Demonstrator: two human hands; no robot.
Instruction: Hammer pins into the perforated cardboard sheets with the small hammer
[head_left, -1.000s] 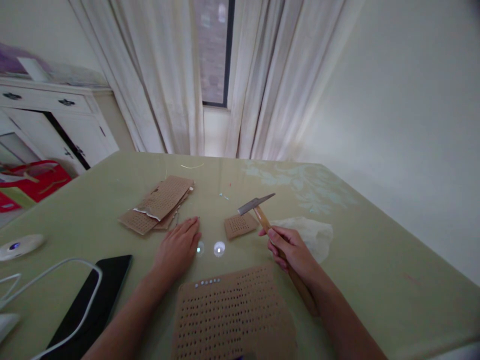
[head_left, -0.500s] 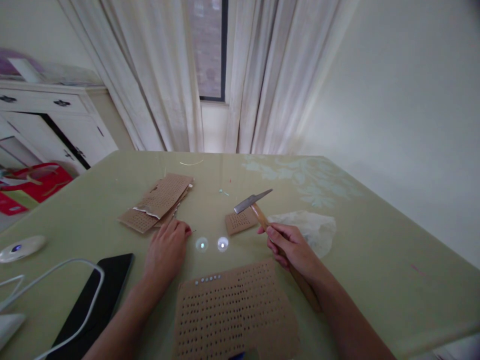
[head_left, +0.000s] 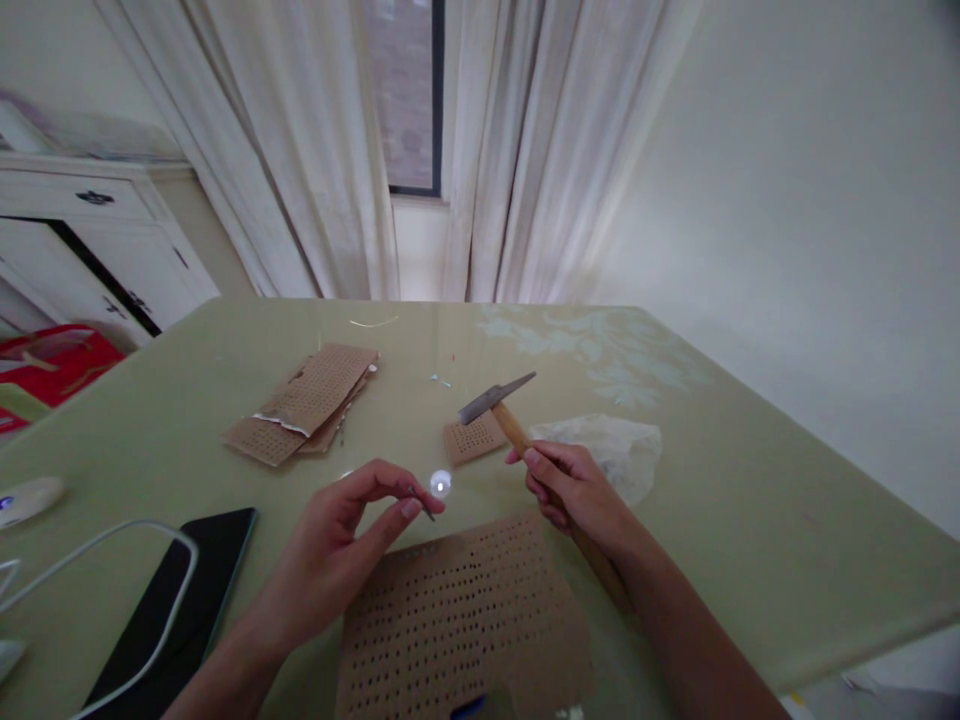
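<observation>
A small thin nail [head_left: 425,510] is pinched between the thumb and fingers of my left hand [head_left: 341,535], above the top edge of a brown cardboard sheet [head_left: 465,610]. Rows of punched holes cover this sheet, which lies flat near me. My right hand [head_left: 574,495] is wrapped round the wooden handle of a hammer [head_left: 512,425]. The hammer is held up at a slant with its metal head toward the far left. Behind the head a small perforated cardboard piece [head_left: 472,440] rests on the table.
Left of centre lies a stack of perforated cardboard [head_left: 315,395]. A crumpled clear plastic bag [head_left: 622,450] is beyond my right hand. At the left are a black tablet-like slab [head_left: 187,590], a white cable [head_left: 196,555] and a white mouse [head_left: 34,497]. A dark blue object [head_left: 469,708] shows at the bottom edge.
My left hand has come from beside the cardboard stack toward me and right, over the large sheet, carrying the nail. My right hand still holds the hammer in nearly the same place.
</observation>
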